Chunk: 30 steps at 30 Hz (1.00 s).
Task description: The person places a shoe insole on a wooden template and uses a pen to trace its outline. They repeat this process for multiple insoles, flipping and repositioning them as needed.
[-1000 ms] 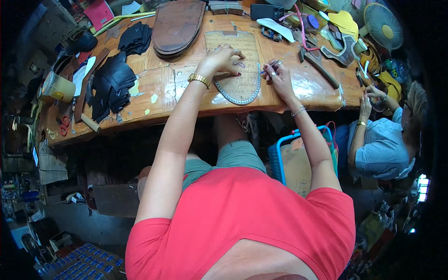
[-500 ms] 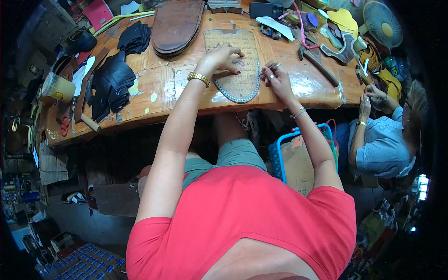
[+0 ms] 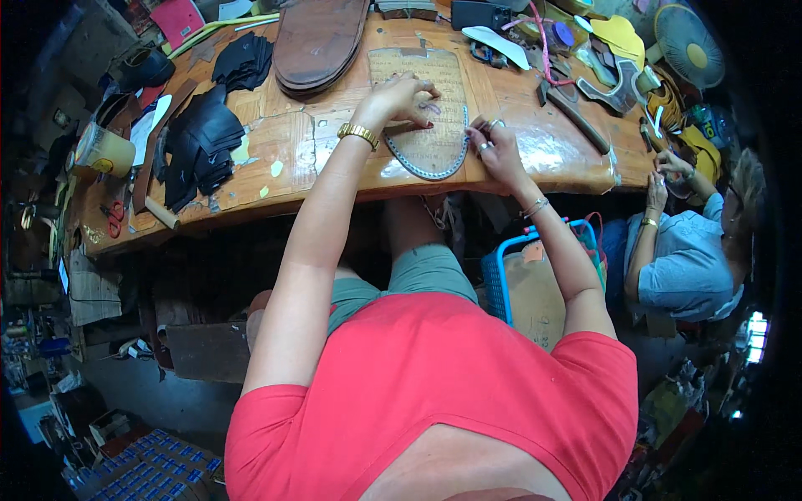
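Note:
A tan, round-ended panel (image 3: 428, 152) with rows of dark lettering lies on the wooden table, its rounded end toward me. A pale, dotted strip (image 3: 415, 169) runs along its curved edge and up the right side. My left hand (image 3: 404, 100) rests on the panel with fingers spread, holding nothing. At the panel's right edge, my right hand (image 3: 497, 152) has its fingers pinched together. Whatever is between those fingertips is too small and hidden to name.
Brown leather panels (image 3: 319, 42) are stacked behind my left hand. Black leather pieces (image 3: 200, 146) and red-handled scissors (image 3: 113, 219) lie left. A hammer (image 3: 576, 119) lies right. Below the table stands a blue basket (image 3: 494, 288); a co-worker (image 3: 685, 250) sits at right.
My right hand has turned slightly and its fingers have drawn together beside the panel's edge. A slim bluish thing at its fingertips no longer shows. My left hand stays on the panel.

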Available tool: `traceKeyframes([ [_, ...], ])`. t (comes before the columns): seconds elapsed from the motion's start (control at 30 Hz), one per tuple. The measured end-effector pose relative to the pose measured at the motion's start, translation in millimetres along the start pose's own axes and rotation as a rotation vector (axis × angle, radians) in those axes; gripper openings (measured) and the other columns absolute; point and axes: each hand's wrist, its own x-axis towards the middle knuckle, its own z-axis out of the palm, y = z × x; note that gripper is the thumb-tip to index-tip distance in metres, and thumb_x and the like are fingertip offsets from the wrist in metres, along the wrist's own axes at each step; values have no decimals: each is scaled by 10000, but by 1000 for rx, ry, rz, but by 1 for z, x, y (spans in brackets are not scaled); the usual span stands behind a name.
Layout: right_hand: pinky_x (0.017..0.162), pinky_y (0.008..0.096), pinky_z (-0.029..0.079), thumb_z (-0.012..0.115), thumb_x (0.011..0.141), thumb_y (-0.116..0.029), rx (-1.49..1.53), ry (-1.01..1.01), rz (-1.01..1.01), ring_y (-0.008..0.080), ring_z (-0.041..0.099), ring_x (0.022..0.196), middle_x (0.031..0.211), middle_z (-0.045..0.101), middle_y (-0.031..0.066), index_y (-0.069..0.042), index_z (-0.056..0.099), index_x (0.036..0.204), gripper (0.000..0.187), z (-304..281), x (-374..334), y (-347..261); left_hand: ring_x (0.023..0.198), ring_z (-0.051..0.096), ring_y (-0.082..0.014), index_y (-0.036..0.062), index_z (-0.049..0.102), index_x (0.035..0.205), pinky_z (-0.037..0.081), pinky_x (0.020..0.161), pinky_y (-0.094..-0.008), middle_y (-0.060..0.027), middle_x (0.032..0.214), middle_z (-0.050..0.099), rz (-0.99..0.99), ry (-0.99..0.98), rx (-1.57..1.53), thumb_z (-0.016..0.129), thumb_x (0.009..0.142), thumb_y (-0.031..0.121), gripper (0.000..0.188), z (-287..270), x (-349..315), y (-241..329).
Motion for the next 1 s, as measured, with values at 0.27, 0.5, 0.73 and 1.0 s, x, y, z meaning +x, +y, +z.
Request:
traceKeyframes([
  [0.27, 537, 246, 453, 567, 944, -120, -65, 8, -127, 111, 573, 600, 696, 616, 58, 7, 603, 861, 156, 3, -6, 7, 1203, 463, -352, 226, 591, 1242, 388, 1023, -422, -165, 1232, 526, 14, 15, -13, 849, 600, 357, 704, 4, 1, -4],
  [0.5, 531, 256, 448, 576, 941, -127, -202, -20, -243, 106, 577, 610, 682, 615, 51, 13, 608, 865, 163, -1, -11, -2, 1223, 455, -339, 234, 588, 1248, 395, 1021, -421, -144, 1251, 518, -2, -4, -6, 853, 595, 352, 715, -2, -1, 2],
  [0.73, 544, 307, 449, 607, 910, -123, 42, -25, -54, 172, 590, 600, 679, 611, 82, 1, 602, 834, 145, 0, -14, 0, 1231, 448, -342, 247, 581, 1256, 385, 1029, -425, -144, 1258, 511, 4, -10, 1, 850, 599, 359, 718, 1, 2, 1],
  [1.0, 528, 213, 454, 596, 941, -129, 684, 137, 281, 75, 568, 600, 786, 656, 58, 5, 618, 914, 138, -7, -8, 18, 1225, 447, -338, 255, 577, 1264, 377, 1037, -414, -147, 1246, 511, 12, -13, -6, 845, 609, 368, 716, 3, 3, -2],
])
